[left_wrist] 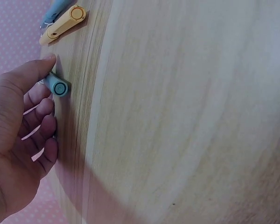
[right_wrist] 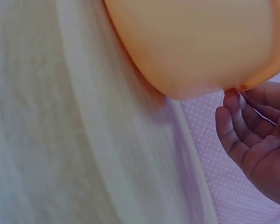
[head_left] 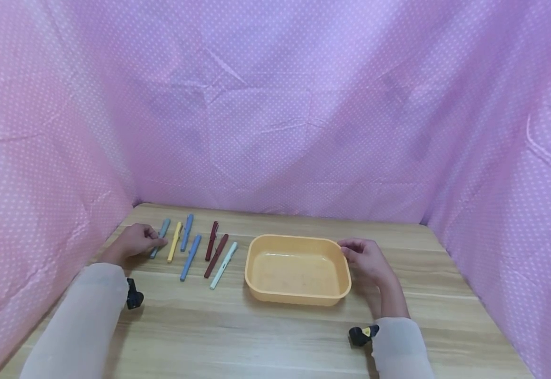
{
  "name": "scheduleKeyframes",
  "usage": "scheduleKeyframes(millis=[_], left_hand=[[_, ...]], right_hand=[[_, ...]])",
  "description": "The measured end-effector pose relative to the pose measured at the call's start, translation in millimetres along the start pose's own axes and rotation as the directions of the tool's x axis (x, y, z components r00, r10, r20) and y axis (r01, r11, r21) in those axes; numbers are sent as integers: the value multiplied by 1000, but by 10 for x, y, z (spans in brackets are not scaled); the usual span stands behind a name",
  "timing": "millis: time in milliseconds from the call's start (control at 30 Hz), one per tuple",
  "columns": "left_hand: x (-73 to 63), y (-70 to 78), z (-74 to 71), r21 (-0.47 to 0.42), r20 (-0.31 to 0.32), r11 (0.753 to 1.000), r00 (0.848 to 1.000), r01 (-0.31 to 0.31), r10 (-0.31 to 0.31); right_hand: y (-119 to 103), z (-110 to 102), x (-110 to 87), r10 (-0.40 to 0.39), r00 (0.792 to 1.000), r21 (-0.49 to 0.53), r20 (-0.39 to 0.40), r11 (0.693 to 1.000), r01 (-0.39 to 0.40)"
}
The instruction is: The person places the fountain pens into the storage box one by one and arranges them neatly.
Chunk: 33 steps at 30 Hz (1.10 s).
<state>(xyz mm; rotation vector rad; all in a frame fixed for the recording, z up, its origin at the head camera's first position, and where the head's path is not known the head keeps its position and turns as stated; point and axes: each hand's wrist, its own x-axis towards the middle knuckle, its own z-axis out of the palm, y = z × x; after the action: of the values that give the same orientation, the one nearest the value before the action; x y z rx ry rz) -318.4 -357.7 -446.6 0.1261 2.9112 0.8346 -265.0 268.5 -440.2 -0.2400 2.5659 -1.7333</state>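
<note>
At the left of the head view, my left hand (head_left: 139,240) pinches a teal pen (left_wrist: 56,86) between thumb and fingers; the pen lies at the table. Beside it lie a yellow pen (head_left: 174,242), two blue pens (head_left: 187,232), two dark red pens (head_left: 216,256) and a pale mint pen (head_left: 223,266). On the right, my right hand (head_left: 364,258) grips the rim of a yellow-orange plastic basin (head_left: 299,299) at its far right corner. The right wrist view shows the fingertips (right_wrist: 230,100) right under that rim. Nothing lies in the basin.
The wood-grain table (head_left: 209,337) has rounded back corners. Pink dotted cloth (head_left: 275,131) hangs behind it and on both sides. Each wrist carries a small black camera, such as the left one (head_left: 134,295).
</note>
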Motion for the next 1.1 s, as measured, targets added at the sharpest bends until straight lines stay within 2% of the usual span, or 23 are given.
scheduleKeyframes(millis=[233,500,633,933,1100], left_hand=[[30,-9,6,5,-15,1000,1000,-16,17],[33,25,4,-40,-8,999,1000,24,-24],[39,41,5,-48,-4,999,1000,25,-25],[65,56,-9,-25,-16,999,1000,-23,23],[78,111,-28,-4,-6,1000,1000,-28,28]], right_hand=[[-18,-5,-1,10,1000,-9,-3,1000,-10],[-5,-8,-3,5,1000,16,4,1000,-5],[-12,-5,-3,0,1000,4,4,1000,0],[-8,-2,-4,-3,1000,-7,-7,1000,3],[-7,-2,-6,-8,1000,-9,-7,1000,7]])
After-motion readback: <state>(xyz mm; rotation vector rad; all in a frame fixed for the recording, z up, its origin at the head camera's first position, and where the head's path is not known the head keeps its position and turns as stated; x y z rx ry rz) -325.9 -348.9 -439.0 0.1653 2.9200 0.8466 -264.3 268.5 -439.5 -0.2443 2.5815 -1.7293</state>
